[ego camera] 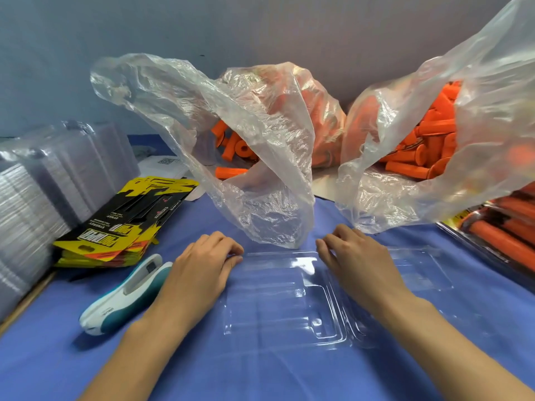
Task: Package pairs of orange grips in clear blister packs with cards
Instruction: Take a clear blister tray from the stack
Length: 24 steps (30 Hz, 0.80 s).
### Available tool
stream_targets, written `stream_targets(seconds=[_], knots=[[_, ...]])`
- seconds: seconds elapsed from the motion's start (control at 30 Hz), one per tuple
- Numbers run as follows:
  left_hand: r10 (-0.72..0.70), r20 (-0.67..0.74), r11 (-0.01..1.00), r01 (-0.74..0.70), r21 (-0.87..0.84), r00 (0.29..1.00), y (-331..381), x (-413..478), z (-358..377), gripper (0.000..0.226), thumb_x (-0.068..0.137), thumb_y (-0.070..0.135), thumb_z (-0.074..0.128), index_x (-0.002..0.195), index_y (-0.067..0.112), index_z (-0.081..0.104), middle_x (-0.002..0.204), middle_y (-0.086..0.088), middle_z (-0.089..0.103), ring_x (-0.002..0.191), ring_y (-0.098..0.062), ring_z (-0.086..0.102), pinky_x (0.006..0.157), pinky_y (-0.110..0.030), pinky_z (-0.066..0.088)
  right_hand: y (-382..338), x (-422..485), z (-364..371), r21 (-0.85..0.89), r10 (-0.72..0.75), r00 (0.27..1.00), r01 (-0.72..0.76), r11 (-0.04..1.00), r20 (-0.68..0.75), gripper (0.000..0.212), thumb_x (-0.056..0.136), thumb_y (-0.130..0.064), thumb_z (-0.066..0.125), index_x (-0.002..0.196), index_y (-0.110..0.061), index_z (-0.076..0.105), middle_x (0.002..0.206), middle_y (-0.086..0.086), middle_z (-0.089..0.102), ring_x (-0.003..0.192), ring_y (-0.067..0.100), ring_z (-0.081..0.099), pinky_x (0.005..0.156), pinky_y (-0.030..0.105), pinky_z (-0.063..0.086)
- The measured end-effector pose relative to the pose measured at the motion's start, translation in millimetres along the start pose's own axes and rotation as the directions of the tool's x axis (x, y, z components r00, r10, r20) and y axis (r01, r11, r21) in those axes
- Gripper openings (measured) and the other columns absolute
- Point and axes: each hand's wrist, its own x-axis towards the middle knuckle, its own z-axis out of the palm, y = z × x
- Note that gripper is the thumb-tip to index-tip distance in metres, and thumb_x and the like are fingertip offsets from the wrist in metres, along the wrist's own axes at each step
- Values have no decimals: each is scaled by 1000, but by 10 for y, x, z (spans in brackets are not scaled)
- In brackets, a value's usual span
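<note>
Holding one open blister (pixel 278 302) flat on the blue cloth (pixel 86 371): the left hand (pixel 202 264) pinches its far left corner, and the right hand (pixel 356 256) curls its fingers onto the far edge.

Two clear bags hold loose orange grips (pixel 428 140), too many and too veiled to count: the middle bag (pixel 260 157) and the fuller right bag (pixel 477 111). At left lie one pile of cards (pixel 115 227), one stapler (pixel 124 296) and blurred stacks (pixel 58 175) of empty blisters. Filled packs (pixel 509 227) are cut off at the right edge.
</note>
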Motion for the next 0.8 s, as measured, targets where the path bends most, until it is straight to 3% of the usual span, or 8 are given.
stream_targets(seconds=[0.1, 0.2, 0.33, 0.4, 0.5, 0.6, 0.7, 0.8], knots=[[15, 1, 1000, -15, 25, 1000, 48, -13, -9, 4, 92, 26, 67, 94, 22, 66, 95, 10, 62, 94, -17, 58, 79, -32, 47, -5, -37, -23, -27, -6, 999, 5, 1000, -34, 27, 95, -24, 60, 73, -11, 68, 75, 6, 60, 66, 32, 60, 52, 34, 41], [4, 16, 1000, -4, 27, 1000, 74, -18, -17, 8, 95, 30, 62, 99, 24, 65, 98, 11, 63, 97, -16, 58, 81, -32, 47, 14, -36, -53, -43, 5, 1000, -5, 999, 6, 30, 99, -28, 53, 78, -13, 67, 80, 4, 60, 73, 30, 61, 55, 33, 39], [-22, 46, 1000, 21, 11, 999, 63, -6, -8, 13, 100, 34, 52, 105, 28, 62, 104, 13, 63, 100, -15, 57, 87, -32, 43, 36, 15, -103, 18, 100, 992, -102, 995, 75, 36, 103, -39, 38, 95, -21, 68, 96, -1, 60, 93, 26, 59, 68, 32, 27], [-50, 37, 998, 51, -31, 998, 71, 2, -9, 14, 101, 32, 49, 105, 27, 62, 104, 13, 65, 99, -15, 58, 90, -34, 42, -30, 40, -183, 121, 121, 989, -131, 984, 87, 32, 103, -39, 40, 102, -24, 68, 101, -2, 62, 96, 27, 58, 77, 34, 34], [-91, -12, 992, 90, -85, 996, 102, -24, -38, 14, 101, 30, 50, 105, 26, 63, 102, 12, 65, 100, -15, 57, 90, -35, 41, -289, 29, -266, 219, 76, 993, -94, 971, 87, 31, 102, -39, 41, 123, -32, 63, 115, -4, 63, 105, 26, 58, 92, 37, 38], [-121, -146, 992, 116, -42, 982, 57, -76, -139, 12, 97, 23, 57, 105, 21, 66, 104, 5, 67, 99, -22, 58, 88, -40, 42, -616, -58, -245, 247, -15, 992, -16, 969, 123, 40, 101, -40, 38, 140, -35, 47, 134, -8, 53, 121, 20, 49, 102, 33, 30], [-242, -305, 959, 275, 66, 921, -185, -99, -320, 19, 93, 15, 62, 111, 13, 67, 112, -9, 68, 104, -34, 58, 90, -46, 43, -827, -194, -167, 304, -122, 975, 62, 951, 186, 44, 102, -43, 38, 145, -34, 42, 149, -7, 40, 135, 18, 38, 111, 31, 23], [-449, -242, 850, 495, 181, 860, -524, -152, -460, 41, 94, 24, 61, 131, 7, 58, 138, -19, 54, 128, -39, 45, 107, -48, 32, -938, -280, -129, 307, -198, 958, 129, 943, 206, 44, 101, -44, 41, 143, -32, 47, 150, -4, 41, 136, 21, 40, 113, 36, 25]])
